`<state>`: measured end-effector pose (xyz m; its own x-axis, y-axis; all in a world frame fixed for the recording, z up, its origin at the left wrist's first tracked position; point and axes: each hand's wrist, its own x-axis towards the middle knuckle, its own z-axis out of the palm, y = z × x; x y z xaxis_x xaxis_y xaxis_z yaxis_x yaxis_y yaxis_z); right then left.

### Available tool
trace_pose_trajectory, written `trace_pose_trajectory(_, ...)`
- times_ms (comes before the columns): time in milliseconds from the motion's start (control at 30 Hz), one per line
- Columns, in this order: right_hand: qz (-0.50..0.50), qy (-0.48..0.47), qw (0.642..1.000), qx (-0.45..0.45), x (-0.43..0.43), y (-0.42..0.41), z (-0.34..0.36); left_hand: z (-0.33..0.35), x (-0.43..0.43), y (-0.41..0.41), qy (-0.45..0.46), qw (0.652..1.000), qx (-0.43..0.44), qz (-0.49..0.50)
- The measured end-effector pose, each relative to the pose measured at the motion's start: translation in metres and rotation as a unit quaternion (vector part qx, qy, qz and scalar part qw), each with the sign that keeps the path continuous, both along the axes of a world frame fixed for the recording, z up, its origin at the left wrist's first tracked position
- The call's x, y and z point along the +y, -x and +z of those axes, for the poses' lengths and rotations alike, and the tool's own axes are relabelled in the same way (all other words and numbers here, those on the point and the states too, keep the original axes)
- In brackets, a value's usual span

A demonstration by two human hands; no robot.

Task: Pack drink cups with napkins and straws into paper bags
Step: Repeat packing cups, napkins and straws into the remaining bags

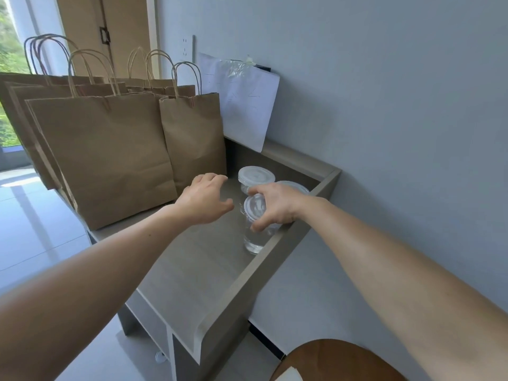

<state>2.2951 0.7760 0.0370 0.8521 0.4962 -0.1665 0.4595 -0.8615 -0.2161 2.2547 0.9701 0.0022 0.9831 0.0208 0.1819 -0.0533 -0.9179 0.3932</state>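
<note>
I am curling my right hand (pixel 277 207) over the top of a clear plastic drink cup (pixel 254 240) just right of the frame's centre. I am taking it by the rim and flat translucent lid (pixel 254 206), probably because that is the stiffest part and a grip there leaves the soft wall unsqueezed. My fingers (pixel 259 224) are bent round the lid edge, thumb on the near side and the others over the far side, so the cup's body is hanging below my palm with its base on or just above the grey wooden shelf top (pixel 198 259); I cannot tell which. My left hand (pixel 203 200) is holding nothing, its fingers spread and relaxed, and is hovering just beside the cup on its left, close to the foot of the smaller brown paper bag with twisted handles (pixel 192 138). I judge it is getting ready to steady or open that bag. Two more lidded clear cups are waiting behind my right hand: one (pixel 256 176) in plain sight, the other (pixel 294 185) mostly hidden. A larger brown paper bag (pixel 104 158) is standing at centre left, with more behind it. No napkins or straws are showing.
</note>
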Motion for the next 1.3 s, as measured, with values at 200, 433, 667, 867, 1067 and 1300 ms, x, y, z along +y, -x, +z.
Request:
trace_pose_trajectory(200, -0.018, -0.130, 0.985, -0.109, -0.016, 0.017, 0.040, 0.028, -0.009, 0.006, 0.010, 0.999, -0.041, 0.004)
trace_pose_trajectory(433, -0.064, -0.256, 0.943, -0.204, -0.081, 0.052, 0.110, 0.071, -0.059, 0.014, -0.005, 0.997, -0.068, -0.031)
trace_pose_trajectory(667, -0.175, -0.244, 0.930, -0.213, -0.190, 0.104, 0.122, 0.077, -0.155, 0.030, -0.014, 0.991, -0.086, -0.099)
trace_pose_trajectory(867, -0.256, -0.207, 0.928, -0.177, -0.293, 0.152, 0.066, 0.042, -0.263, 0.058, -0.034, 0.983, -0.039, -0.175)
trace_pose_trajectory(1067, -0.322, -0.165, 0.926, -0.107, -0.373, 0.207, -0.025, -0.036, -0.361, 0.103, -0.049, 0.967, 0.042, -0.246)
trace_pose_trajectory(1300, -0.355, -0.127, 0.925, -0.047, -0.418, 0.260, -0.113, -0.133, -0.424, 0.156, -0.067, 0.950, 0.150, -0.264)
